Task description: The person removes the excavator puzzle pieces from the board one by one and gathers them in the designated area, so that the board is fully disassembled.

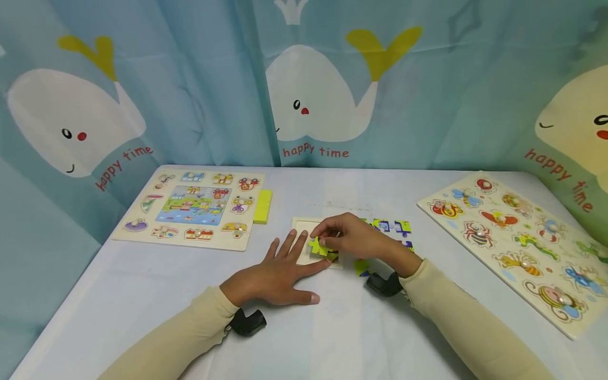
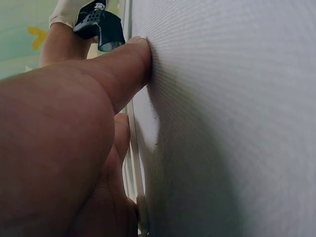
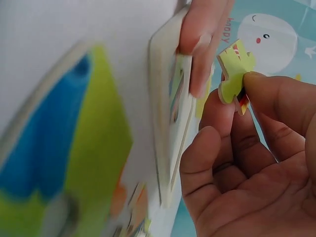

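My right hand (image 1: 356, 237) pinches a yellow-green jigsaw piece (image 3: 234, 69) between thumb and fingertips, over a small pale puzzle tray (image 1: 300, 222). In the right wrist view the piece is tilted and held apart from the tray (image 3: 158, 108). My left hand (image 1: 273, 277) lies spread with straight fingers, its fingertips at the tray's left and near edges. Part of the picture inside the tray shows below the right hand; the fingers hide some of it. A loose green-and-blue piece (image 1: 362, 267) lies beneath the right wrist, large and blurred in the right wrist view.
More jigsaw pieces (image 1: 402, 227) lie right of the tray, partly behind the right hand. A vehicle knob-puzzle board (image 1: 125, 232) sits at the left, with a yellow block (image 1: 263, 207) beside it. An insect knob-puzzle board (image 1: 499, 282) lies at the right. A whale-print curtain (image 1: 228, 105) hangs behind the table.
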Available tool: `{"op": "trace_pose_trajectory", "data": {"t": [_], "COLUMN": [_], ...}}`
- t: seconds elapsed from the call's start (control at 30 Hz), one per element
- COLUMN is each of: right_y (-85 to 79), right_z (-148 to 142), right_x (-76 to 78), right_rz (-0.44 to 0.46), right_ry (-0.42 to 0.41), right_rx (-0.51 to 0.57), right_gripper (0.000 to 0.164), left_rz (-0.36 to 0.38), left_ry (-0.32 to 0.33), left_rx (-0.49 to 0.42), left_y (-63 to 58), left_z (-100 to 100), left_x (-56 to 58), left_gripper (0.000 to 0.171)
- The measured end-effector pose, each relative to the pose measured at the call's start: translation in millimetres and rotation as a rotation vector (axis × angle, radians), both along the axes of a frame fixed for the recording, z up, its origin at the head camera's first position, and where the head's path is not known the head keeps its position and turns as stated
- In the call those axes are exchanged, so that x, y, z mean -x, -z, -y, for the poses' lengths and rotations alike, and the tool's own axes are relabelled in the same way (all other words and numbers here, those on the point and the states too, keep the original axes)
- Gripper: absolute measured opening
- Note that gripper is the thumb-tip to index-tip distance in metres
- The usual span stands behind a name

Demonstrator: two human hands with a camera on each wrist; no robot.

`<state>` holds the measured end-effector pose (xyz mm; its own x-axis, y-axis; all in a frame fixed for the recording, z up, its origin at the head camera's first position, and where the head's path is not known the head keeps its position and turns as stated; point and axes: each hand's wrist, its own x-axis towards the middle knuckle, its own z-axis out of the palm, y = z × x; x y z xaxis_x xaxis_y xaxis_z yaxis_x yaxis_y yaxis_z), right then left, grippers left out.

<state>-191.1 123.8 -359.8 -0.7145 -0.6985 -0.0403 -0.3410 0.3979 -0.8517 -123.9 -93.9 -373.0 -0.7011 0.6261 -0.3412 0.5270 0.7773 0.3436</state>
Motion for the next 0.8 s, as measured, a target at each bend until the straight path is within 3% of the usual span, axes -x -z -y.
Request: {"op": "trace_pose_trajectory", "data": {"t": [0.6,0.8], "right_y": [-3.2,-7.3], "right_z": [-46,-62], "right_x": [0.1,-3.8], "right_rz": [-0.053,-0.008], "right_ry": [0.034,0.072], "right_rx": [-0.072,-0.118], "right_gripper": [0.017,0.016], "left_rz": [0.017,0.022], "left_ry": [-0.024,-0.032], "left_rx": [-0.003,-0.003], "left_y": [-0.6,-1.3], "left_z": [-1,-2], "left_x": [0.5,0.0], "left_gripper": [0.071,0.070]}}
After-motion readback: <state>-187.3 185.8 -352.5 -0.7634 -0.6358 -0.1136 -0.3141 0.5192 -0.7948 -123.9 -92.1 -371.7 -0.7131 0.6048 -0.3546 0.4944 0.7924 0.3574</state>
